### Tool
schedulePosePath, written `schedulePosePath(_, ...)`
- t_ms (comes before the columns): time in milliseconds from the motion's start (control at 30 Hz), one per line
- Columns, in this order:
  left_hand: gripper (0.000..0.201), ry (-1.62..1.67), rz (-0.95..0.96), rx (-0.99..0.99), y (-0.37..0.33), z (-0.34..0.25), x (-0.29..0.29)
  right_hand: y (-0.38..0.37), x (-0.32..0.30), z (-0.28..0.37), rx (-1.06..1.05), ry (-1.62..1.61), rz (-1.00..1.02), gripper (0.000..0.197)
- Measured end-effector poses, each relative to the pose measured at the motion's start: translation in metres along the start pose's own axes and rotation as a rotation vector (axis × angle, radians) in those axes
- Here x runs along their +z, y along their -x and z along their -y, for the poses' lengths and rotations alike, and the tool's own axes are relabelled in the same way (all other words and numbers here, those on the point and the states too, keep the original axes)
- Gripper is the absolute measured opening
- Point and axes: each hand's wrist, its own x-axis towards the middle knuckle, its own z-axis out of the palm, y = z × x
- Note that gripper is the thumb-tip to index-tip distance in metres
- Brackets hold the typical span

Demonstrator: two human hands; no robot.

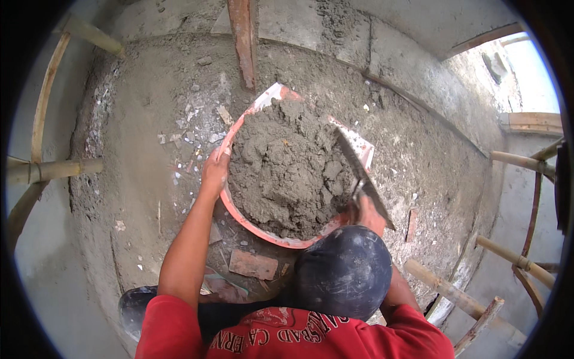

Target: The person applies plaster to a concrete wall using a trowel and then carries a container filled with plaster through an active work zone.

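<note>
A reddish-orange basin (256,232) with a broken, jagged far rim stands in front of me, heaped with wet grey mortar (284,167). My left hand (215,173) is closed on the basin's left rim, its thumb toward the mortar. On the right side, my right hand (369,214) grips a trowel (375,194). Its long flat metal blade slants along the basin's right edge, with the far end by the mortar. My dark-clad knee (344,272) hides the basin's lower right part and some of the right wrist.
A wooden post (242,45) rises beyond the basin. A brick piece (253,264) lies near my legs, another (411,225) to the right. Rubble chips litter the rough ground. Bamboo poles (515,258) reach in from the right, and more poles (57,170) stand at left.
</note>
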Motion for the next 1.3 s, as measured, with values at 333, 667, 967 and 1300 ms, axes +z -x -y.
schedulePosePath(333, 0.05, -0.097, -0.042, 0.079, 0.006, -0.014, 0.001, -0.244, -0.006, 0.004, 0.051, -1.01, -0.103, 0.045)
schedulePosePath(667, 0.048, -0.284, -0.177, -0.015, 0.012, -0.026, -0.001, -0.537, -0.018, 0.094, 0.254, -0.601, -0.083, 0.072)
schedulePosePath(967, 0.046, -0.448, -0.292, -0.01, 0.007, -0.008, 0.011, -0.557, 0.009, 0.082, 0.286, -0.818, -0.47, 0.078)
schedulePosePath(1300, 0.043, -0.297, -0.114, 0.079, 0.005, -0.026, 0.005, -0.367, -0.068, 0.038, 0.019, -1.186, -0.324, 0.033)
